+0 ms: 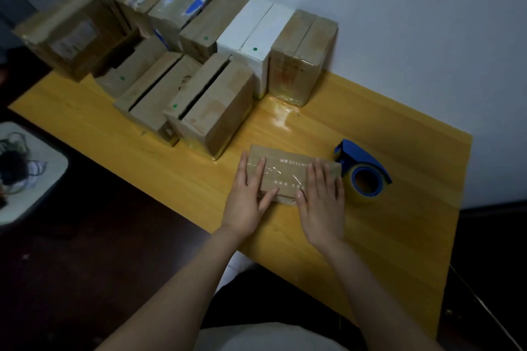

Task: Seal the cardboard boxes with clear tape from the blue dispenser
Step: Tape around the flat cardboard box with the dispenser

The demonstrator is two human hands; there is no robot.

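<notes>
Smoothing tape (273,175) onto small box (288,159) under flat, unclenched left hand (246,199) and right hand (323,205); blue dispenser (360,162) idle just right of them; beyond, gaping boxes (208,105) seemingly not yet sealed.

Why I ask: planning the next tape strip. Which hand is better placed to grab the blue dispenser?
Probably the right. The right hand lies flat on the small box, on its right end, the blue dispenser just beside it. The left hand presses the left end and would have to cross over.
</notes>
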